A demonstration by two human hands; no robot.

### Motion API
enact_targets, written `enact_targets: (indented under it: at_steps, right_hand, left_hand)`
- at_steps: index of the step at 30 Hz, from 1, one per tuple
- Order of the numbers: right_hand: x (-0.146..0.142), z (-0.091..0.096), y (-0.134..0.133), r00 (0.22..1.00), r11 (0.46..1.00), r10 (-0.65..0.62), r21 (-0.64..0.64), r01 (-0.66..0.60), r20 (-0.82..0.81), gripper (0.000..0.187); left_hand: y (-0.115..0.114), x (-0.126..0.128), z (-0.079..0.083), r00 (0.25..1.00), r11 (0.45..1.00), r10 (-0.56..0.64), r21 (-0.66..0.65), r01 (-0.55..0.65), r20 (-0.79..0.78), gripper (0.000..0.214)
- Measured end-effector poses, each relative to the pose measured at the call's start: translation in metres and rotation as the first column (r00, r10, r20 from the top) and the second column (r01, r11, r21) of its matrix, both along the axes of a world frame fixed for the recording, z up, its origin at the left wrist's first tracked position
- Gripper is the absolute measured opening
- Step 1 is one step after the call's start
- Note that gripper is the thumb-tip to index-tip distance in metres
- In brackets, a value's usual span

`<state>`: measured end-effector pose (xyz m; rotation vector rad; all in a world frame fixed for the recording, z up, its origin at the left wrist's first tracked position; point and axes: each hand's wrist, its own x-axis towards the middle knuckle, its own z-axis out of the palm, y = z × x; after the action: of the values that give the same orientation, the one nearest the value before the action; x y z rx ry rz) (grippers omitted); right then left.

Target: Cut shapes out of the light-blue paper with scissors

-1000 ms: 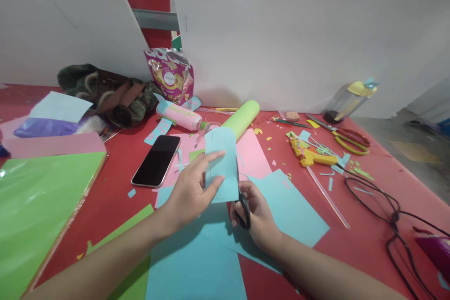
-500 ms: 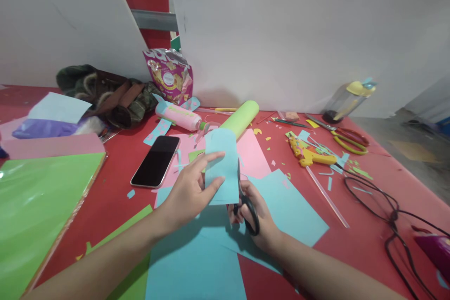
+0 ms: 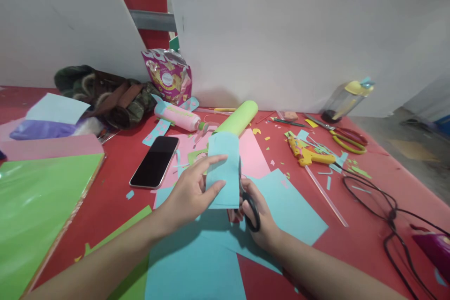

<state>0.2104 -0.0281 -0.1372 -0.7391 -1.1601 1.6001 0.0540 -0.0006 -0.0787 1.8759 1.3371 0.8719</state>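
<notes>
Between the thumb and fingers of my left hand point(image 3: 197, 185) is a light blue piece of paper point(image 3: 225, 173) with a rounded top, held upright above the table. My right hand point(image 3: 258, 218) grips black-handled scissors point(image 3: 253, 215), fingers through the loops. The blades stand along the paper's right edge; how far apart they are is hard to see. Beneath both hands lie larger blue sheets point(image 3: 193, 267) and a pink sheet point(image 3: 253, 154). A light green roll point(image 3: 239, 117) lies just behind the held paper.
A phone point(image 3: 154, 161) and a pink bottle-shaped craft point(image 3: 179, 117) lie to the left. On the right are a yellow glue gun point(image 3: 309, 153) with a black cord point(image 3: 392, 215), large scissors point(image 3: 346, 138) and paper scraps. A snack bag point(image 3: 168, 77) and a clear bottle point(image 3: 346, 101) stand at the back.
The blue paper has shifted slightly right and down in my left hand's grip. My right hand and the scissors stay beside its right edge, nearly unmoved.
</notes>
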Motion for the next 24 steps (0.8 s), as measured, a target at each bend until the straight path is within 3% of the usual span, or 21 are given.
enact_targets:
  at_steps: [12,18,24]
  right_hand:
    - [-0.001,-0.001,-0.001,0.998,0.997,-0.064,-0.034,0.065,0.017,0.039]
    - [-0.001,0.01,0.001,0.988,0.994,-0.108,0.024,0.107,0.105,0.037]
    - [-0.001,0.011,0.001,0.987,0.989,-0.144,0.038,0.141,0.071,0.034]
  left_hand:
    - [-0.001,0.0,-0.003,0.998,0.997,-0.068,-0.047,0.068,0.019,0.038]
    - [-0.002,0.001,-0.007,0.996,0.993,-0.083,-0.077,0.086,0.037,0.039]
    - [-0.003,0.003,-0.005,0.997,0.996,-0.07,-0.057,0.07,0.019,0.039]
